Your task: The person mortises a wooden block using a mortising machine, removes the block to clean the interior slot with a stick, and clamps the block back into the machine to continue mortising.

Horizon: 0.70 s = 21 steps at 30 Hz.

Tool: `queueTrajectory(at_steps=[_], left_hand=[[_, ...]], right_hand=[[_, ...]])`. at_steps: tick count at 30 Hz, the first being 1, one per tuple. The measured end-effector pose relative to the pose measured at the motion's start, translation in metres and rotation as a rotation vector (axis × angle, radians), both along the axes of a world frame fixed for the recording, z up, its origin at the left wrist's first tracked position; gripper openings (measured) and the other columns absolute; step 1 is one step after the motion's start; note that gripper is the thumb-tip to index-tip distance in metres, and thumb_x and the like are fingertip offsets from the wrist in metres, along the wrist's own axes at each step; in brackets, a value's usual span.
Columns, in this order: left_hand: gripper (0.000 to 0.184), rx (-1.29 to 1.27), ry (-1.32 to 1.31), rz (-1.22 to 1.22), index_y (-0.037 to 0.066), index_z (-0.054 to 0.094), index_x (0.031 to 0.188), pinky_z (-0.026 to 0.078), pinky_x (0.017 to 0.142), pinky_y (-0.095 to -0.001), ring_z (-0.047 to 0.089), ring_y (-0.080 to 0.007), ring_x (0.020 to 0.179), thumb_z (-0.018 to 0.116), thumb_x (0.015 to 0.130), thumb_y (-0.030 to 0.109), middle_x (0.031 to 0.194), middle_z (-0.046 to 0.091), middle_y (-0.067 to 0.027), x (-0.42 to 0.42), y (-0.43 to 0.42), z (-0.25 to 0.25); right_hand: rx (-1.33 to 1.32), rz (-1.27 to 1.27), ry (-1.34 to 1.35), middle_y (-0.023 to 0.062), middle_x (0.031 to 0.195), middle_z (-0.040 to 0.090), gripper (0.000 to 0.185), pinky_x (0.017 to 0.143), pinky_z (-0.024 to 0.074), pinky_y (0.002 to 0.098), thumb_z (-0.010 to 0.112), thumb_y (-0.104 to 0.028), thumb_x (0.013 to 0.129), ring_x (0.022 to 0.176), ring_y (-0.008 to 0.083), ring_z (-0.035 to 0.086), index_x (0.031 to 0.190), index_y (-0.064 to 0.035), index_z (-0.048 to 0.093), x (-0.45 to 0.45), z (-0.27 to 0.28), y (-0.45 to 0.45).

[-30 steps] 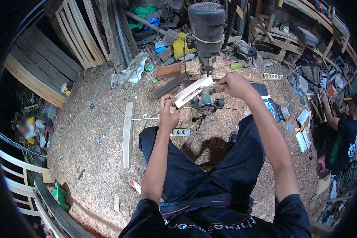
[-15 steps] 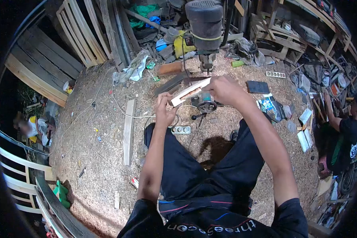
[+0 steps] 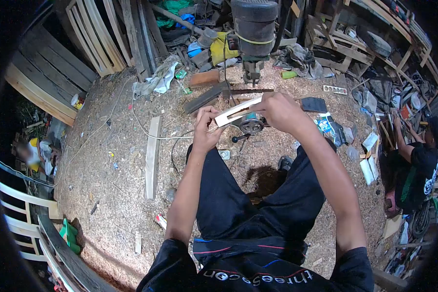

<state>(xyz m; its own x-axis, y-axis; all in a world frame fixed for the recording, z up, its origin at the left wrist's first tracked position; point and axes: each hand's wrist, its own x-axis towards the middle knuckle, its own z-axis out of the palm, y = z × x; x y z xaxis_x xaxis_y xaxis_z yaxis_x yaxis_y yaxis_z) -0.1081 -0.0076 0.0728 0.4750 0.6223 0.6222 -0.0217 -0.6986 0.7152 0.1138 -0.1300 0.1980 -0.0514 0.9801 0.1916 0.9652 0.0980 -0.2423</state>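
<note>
A pale wooden piece (image 3: pixel 224 118) with a long slot in its side is held at a slant in front of the drill machine (image 3: pixel 254 29). My left hand (image 3: pixel 207 129) grips its lower left end, fingers wrapped round it. At the upper right end is my right hand (image 3: pixel 280 111), its fingers closed; a thin brownish strip shows between them and the slot, partly hidden. Just beneath the piece sits the machine's handwheel (image 3: pixel 252 125).
A long board (image 3: pixel 152 158) lies on the shavings at left. Behind the hands are a dark beam (image 3: pixel 204 99) and a reddish block (image 3: pixel 205 79). A power strip (image 3: pixel 335 90) lies at right. A person (image 3: pixel 418 165) crouches far right; another person (image 3: pixel 36 155) is far left.
The wooden piece is turned so its slot faces me more. My right hand has shifted left and down, closer to the slot. The view has also moved slightly.
</note>
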Motion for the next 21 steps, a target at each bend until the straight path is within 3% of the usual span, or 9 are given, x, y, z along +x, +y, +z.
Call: queueTrajectory(at_steps=[6, 8, 14, 17, 21], left_hand=[[0.038, -0.095, -0.057, -0.019, 0.002, 0.052, 0.097, 0.05, 0.091, -0.0286, 0.057, -0.0159, 0.105, 0.078, 0.071, -0.01, 0.115, 0.046, -0.0079, -0.006, 0.007, -0.004], [0.039, -0.198, -0.117, -0.043, 0.002, 0.051, 0.098, 0.049, 0.093, -0.0293, 0.056, -0.016, 0.106, 0.077, 0.071, -0.01, 0.116, 0.047, -0.0079, -0.008, 0.008, -0.007], [0.041, -0.185, -0.107, -0.035, 0.003, 0.052, 0.1, 0.046, 0.095, -0.0305, 0.056, -0.0174, 0.108, 0.077, 0.071, -0.01, 0.114, 0.052, -0.0089, -0.011, 0.012, -0.008], [0.039, -0.29, -0.166, -0.065, 0.003, 0.051, 0.101, 0.046, 0.096, -0.0321, 0.056, -0.0175, 0.109, 0.077, 0.073, -0.008, 0.115, 0.054, -0.0099, -0.007, 0.008, -0.003], [0.038, -0.387, -0.24, -0.149, 0.004, 0.051, 0.104, 0.046, 0.096, -0.0331, 0.057, -0.0174, 0.108, 0.075, 0.077, -0.006, 0.118, 0.057, -0.0111, 0.001, 0.012, -0.002]], right_hand=[[0.047, -0.066, 0.113, 0.0172, 0.088, 0.07, 0.021, 0.079, 0.0509, 0.0431, 0.069, -0.012, 0.082, 0.083, 0.034, 0.067, 0.102, -0.0108, 0.075, 0.054, 0.0, -0.004], [0.034, -0.11, 0.158, 0.0175, 0.088, 0.07, 0.022, 0.078, 0.0505, 0.0426, 0.069, -0.01, 0.082, 0.082, 0.0342, 0.067, 0.103, -0.0098, 0.075, 0.065, 0.004, -0.012], [-0.036, -0.272, 0.313, 0.0194, 0.085, 0.07, 0.024, 0.074, 0.0519, 0.0414, 0.07, -0.006, 0.082, 0.08, 0.0314, 0.069, 0.105, -0.0065, 0.073, 0.11, -0.022, -0.027], [-0.119, -0.322, 0.318, 0.0218, 0.103, 0.069, 0.028, 0.078, 0.0533, 0.0397, 0.072, -0.011, 0.082, 0.089, 0.0312, 0.069, 0.109, -0.0036, 0.071, 0.15, -0.062, -0.031], [0.142, -0.245, 0.185, 0.0232, 0.134, 0.055, 0.051, 0.088, 0.0523, 0.0379, 0.076, -0.02, 0.082, 0.101, 0.0322, 0.066, 0.126, 0.0001, 0.059, 0.112, -0.053, -0.034]])
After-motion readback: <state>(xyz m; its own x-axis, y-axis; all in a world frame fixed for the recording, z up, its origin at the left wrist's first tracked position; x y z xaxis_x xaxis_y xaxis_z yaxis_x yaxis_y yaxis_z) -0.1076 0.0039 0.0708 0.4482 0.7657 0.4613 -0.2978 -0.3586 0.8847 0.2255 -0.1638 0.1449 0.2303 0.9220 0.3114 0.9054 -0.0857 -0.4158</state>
